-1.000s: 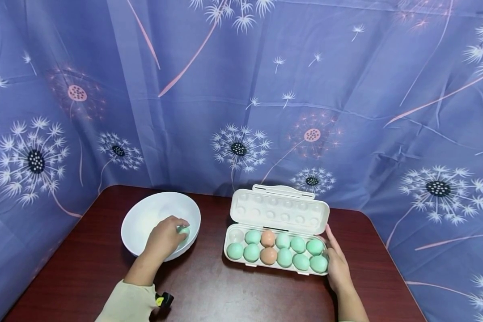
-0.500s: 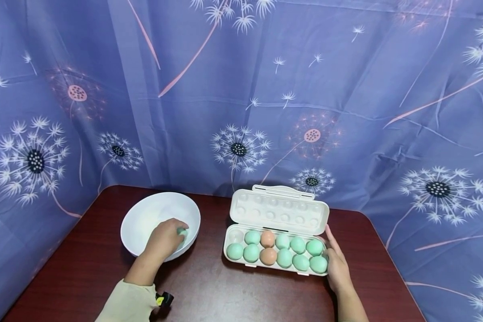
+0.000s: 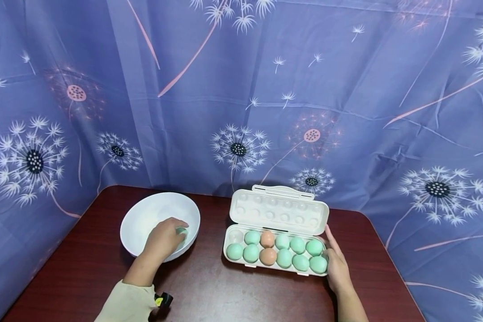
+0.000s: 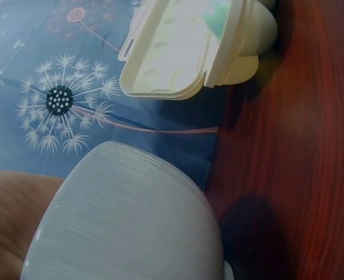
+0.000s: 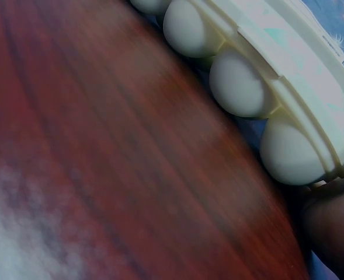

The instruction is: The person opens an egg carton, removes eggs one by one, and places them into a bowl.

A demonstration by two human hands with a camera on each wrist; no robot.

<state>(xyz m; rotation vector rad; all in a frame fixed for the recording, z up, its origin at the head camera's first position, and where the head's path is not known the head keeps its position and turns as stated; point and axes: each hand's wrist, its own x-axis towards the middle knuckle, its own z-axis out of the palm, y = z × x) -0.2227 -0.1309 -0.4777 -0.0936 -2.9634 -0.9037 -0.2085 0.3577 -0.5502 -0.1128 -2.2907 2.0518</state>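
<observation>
Inside the white bowl [image 3: 138,223] on the left, my left hand [image 3: 163,239] curls its thumb and fingers round a pale green egg [image 3: 181,231]. Most of that egg is hidden by the hand. The bowl's outer wall [image 4: 131,216] blocks the fingers from the left wrist view. On the right stands a white egg carton [image 3: 279,212] with its lid raised. Green eggs [image 3: 284,258] and two brown eggs [image 3: 268,256] fill its cups, except the back left one, whose bottom shows. My right hand [image 3: 339,268] grips the carton's right end, thumb inside.
Bowl and carton stand apart on a dark red wooden table [image 3: 209,286]. Close behind the table hangs a blue curtain [image 3: 193,134] with dandelion prints. A black device [image 3: 163,299] is strapped at my left wrist.
My left hand has dipped very slightly within the bowl, and a little less of the egg shows. The right hand and the carton have stayed in place.
</observation>
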